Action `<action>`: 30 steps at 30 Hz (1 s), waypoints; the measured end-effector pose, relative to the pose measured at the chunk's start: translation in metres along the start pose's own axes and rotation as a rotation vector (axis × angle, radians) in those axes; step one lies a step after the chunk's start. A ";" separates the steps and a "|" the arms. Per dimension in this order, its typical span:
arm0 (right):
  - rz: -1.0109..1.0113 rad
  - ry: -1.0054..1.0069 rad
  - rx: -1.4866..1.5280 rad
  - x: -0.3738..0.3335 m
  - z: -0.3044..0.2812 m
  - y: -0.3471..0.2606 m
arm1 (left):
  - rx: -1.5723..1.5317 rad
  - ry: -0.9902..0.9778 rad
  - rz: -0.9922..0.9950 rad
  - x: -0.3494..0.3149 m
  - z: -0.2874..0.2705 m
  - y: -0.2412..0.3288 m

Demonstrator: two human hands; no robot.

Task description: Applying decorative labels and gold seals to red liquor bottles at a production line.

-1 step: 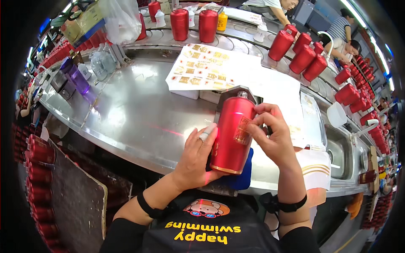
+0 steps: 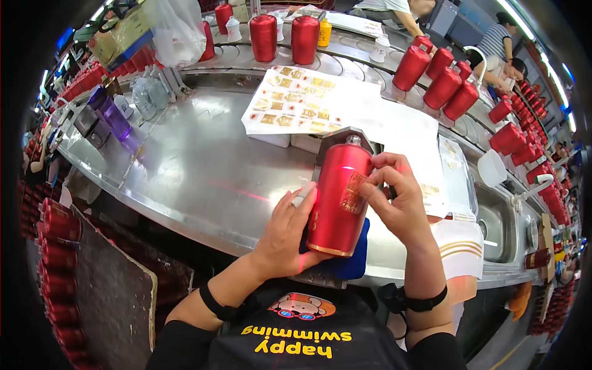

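Observation:
A red bottle (image 2: 338, 206) with a clear glass neck and a gold band at its base leans in a dark metal holder (image 2: 364, 133), its neck pointing away from me. My left hand (image 2: 287, 231) is closed round its lower left side, with a white wrap on one finger. On the bottle's right front sits a gold sticker (image 2: 353, 196). My right hand (image 2: 398, 197) pinches with thumb and forefinger at the sticker's right edge, other fingers curled. A blue pad (image 2: 356, 256) shows under the bottle's base.
Beyond the bottle lies a sheet of gold stickers (image 2: 290, 102) on the steel table (image 2: 185, 160). Several red bottles (image 2: 410, 68) stand along the conveyor (image 2: 345, 68). At the left is a purple cup (image 2: 111, 116); at the right, a sink (image 2: 496, 225). Co-workers lean in at the far side.

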State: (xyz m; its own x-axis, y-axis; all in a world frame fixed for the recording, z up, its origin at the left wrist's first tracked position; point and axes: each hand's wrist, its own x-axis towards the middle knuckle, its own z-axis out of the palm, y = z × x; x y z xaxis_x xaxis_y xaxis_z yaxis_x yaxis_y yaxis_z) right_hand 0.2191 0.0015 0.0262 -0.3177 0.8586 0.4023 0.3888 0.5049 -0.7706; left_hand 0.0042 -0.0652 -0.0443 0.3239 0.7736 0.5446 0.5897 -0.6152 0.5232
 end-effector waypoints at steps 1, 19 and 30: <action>0.015 -0.006 -0.010 0.000 0.000 -0.001 | -0.156 -0.060 -0.045 0.001 -0.004 0.000; 0.079 0.125 0.077 -0.003 0.015 0.035 | -0.702 0.041 -0.464 0.062 0.022 -0.005; 0.079 0.132 0.095 -0.002 0.017 0.034 | -0.634 0.077 -0.437 0.071 0.026 -0.015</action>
State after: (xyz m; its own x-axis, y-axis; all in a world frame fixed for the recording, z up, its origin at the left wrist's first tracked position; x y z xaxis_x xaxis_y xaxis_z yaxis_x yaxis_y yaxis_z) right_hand 0.2181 0.0160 -0.0092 -0.1713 0.9024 0.3955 0.3225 0.4306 -0.8429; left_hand 0.0376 0.0026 -0.0309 0.0935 0.9677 0.2339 0.1082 -0.2435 0.9639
